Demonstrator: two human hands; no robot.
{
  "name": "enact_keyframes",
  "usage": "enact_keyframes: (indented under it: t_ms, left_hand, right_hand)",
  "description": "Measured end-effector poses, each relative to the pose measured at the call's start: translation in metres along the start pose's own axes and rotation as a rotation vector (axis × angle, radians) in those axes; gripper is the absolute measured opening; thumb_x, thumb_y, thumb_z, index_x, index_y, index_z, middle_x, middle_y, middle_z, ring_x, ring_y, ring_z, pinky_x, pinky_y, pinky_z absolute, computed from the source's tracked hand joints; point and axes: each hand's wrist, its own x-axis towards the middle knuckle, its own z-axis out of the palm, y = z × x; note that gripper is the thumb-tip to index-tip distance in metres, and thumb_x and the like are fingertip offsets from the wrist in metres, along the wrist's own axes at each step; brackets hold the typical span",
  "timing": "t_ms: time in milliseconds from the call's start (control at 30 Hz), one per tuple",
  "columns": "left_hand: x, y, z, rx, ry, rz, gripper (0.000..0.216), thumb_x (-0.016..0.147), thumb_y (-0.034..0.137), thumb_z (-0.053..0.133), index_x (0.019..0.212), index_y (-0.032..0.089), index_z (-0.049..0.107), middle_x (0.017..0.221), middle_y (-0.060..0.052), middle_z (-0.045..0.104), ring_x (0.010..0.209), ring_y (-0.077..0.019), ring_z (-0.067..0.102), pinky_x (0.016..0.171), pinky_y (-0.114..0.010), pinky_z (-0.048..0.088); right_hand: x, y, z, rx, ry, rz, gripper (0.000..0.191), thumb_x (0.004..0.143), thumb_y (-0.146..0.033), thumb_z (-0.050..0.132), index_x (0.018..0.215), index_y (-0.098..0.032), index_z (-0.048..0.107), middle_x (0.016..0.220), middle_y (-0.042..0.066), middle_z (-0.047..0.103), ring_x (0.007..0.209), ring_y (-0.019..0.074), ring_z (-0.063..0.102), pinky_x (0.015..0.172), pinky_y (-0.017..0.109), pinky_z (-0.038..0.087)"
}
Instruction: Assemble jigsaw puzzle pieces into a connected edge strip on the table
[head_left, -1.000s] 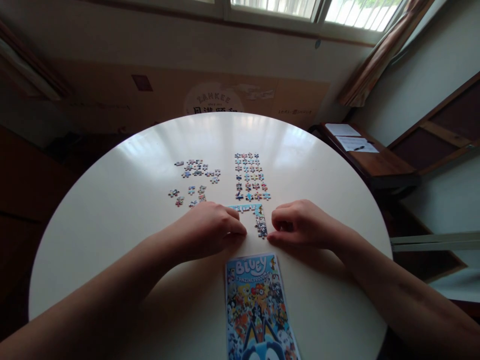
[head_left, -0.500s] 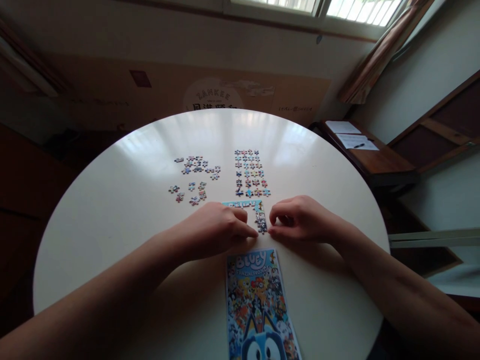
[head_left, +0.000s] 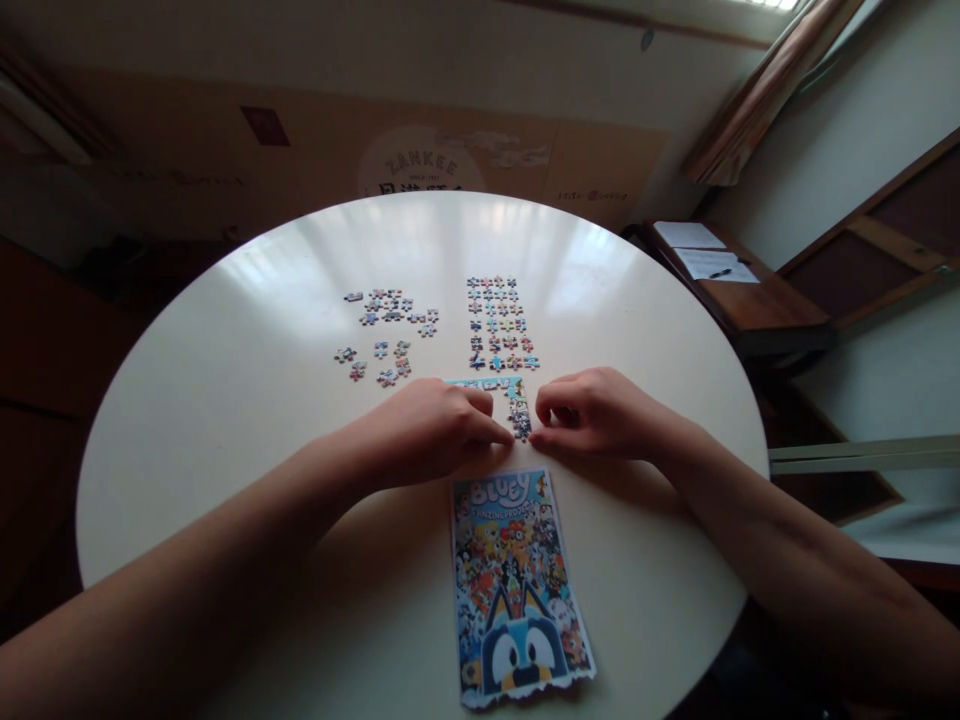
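Observation:
Joined jigsaw puzzle pieces (head_left: 519, 408) form a corner, a top strip and a right-hand column, flat on the white table. The left end of the strip is hidden behind my left hand (head_left: 448, 425). Its index finger stretches to the column's lower end, the other fingers curled, with nothing visibly held. On the other side, my right hand (head_left: 585, 412) has its thumb tip at the column's lower right edge. Its fingers are bent, with a gap above the thumb. Just below lies a Bluey picture sheet (head_left: 514, 590) with a ragged bottom edge.
Several loose puzzle pieces (head_left: 493, 325) lie in rows beyond the joined corner. More pieces (head_left: 386, 305) are scattered to the left. The round white table (head_left: 225, 430) has a curved edge. At right, a wooden side table (head_left: 765, 310) holds papers (head_left: 709, 262) and a pen.
The view has tilted down, so everything sits higher and the picture sheet's ragged bottom edge now shows. My right thumb has come slightly closer to the joined column; my left hand barely differs.

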Motion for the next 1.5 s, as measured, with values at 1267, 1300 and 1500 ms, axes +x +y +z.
enact_keyframes:
  t_ms: [1267,1300,1500]
  left_hand:
    - [-0.004,-0.004,-0.004,0.019,0.125,-0.007,0.033,0.092,0.014,0.053,0.101,0.030,0.081,0.079,0.001,0.073,0.056,-0.0102,0.060,0.051,-0.025,0.038]
    - [-0.005,-0.005,-0.006,0.021,0.157,-0.014,0.031,0.092,0.014,0.053,0.100,0.028,0.080,0.080,0.001,0.074,0.057,-0.0106,0.061,0.052,-0.025,0.039]
    - [-0.007,-0.008,-0.014,0.021,0.305,-0.081,0.026,0.091,0.015,0.052,0.093,0.022,0.077,0.078,-0.001,0.075,0.056,-0.0109,0.062,0.054,-0.024,0.045]
  right_hand:
    - [-0.001,0.010,-0.001,0.186,0.294,-0.030,0.017,0.094,-0.027,0.065,0.088,-0.015,0.077,0.060,-0.001,0.059,0.050,0.0075,0.043,0.053,0.024,0.037]
    - [-0.001,0.010,0.000,0.175,0.340,-0.011,0.019,0.095,-0.029,0.065,0.088,-0.015,0.076,0.059,-0.002,0.057,0.050,0.0075,0.041,0.052,0.025,0.036]
    - [-0.004,0.014,0.000,0.152,0.416,0.056,0.025,0.097,-0.034,0.064,0.086,-0.015,0.076,0.057,-0.001,0.053,0.049,0.0083,0.035,0.049,0.027,0.031]
